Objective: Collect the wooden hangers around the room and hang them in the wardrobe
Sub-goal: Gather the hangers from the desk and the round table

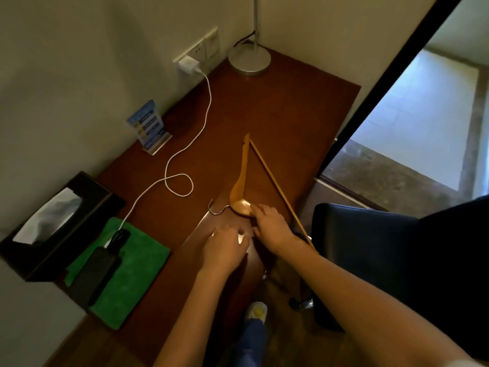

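A light wooden hanger [242, 178] lies flat on the dark brown desk [291, 107]. Its metal hook [215, 209] points left and its thin lower bar [275, 186] runs diagonally toward the desk's right edge. My right hand [270, 226] grips the hanger at its thick middle by the hook, and the hand and forearm cover the near arm of the hanger. Just left of it, my left hand [225, 247] rests palm-down on the desk near the front edge, fingers loosely bent and holding nothing that I can make out.
A lamp base [248, 60] stands at the far corner. A white charger cable [185, 144] loops across the desk past a blue card stand [149, 127]. A tissue box [50, 221] and a green cloth [127, 271] lie at the left. A dark blue chair [370, 247] crowds the right.
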The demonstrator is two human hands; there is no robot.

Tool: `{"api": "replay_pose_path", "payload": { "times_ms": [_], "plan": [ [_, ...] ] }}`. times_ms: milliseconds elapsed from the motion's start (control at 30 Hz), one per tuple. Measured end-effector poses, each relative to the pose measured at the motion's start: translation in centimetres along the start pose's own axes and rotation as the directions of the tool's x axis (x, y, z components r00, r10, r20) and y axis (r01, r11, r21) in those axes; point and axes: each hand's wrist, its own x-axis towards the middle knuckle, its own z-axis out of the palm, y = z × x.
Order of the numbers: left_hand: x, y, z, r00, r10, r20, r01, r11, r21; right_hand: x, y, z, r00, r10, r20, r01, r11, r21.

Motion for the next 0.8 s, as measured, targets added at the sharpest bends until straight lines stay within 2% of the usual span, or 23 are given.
{"api": "replay_pose_path", "payload": {
  "times_ms": [233, 400, 533, 633, 700, 800],
  "plan": [
    [3.1, 0.0, 0.8, 0.997, -0.07, 0.041, 0.072, 0.996, -0.055, 3.7, 1.5, 3.7, 0.995, 0.084, 0.051, -0.081, 0.994, -0.068],
    [4.9, 0.9, 0.4, 0.997, -0.069, 0.021, 0.071, 0.995, -0.074, 5.4, 2.1, 4.1, 0.998, 0.064, 0.022, -0.061, 0.994, -0.094],
    [6.4, 2.1, 0.2, 0.998, -0.053, -0.014, 0.052, 0.995, -0.086, 6.6, 2.3, 4.0, 0.998, 0.056, 0.038, -0.054, 0.997, -0.063],
    [6.3, 2.6, -0.1, 0.999, -0.043, -0.018, 0.042, 0.996, -0.081, 6.5, 2.2, 3.9, 0.992, 0.108, 0.072, -0.104, 0.993, -0.05],
    [5.7, 3.0, -0.6, 0.998, -0.025, -0.063, 0.021, 0.997, -0.07, 6.2, 2.0, 3.5, 0.986, 0.143, 0.08, -0.144, 0.989, 0.009],
    [4.5, 3.7, -2.0, 0.989, 0.004, -0.147, -0.014, 0.998, -0.068, 4.7, 2.2, 1.6, 0.993, 0.114, 0.029, -0.116, 0.989, 0.087]
  ]
}}
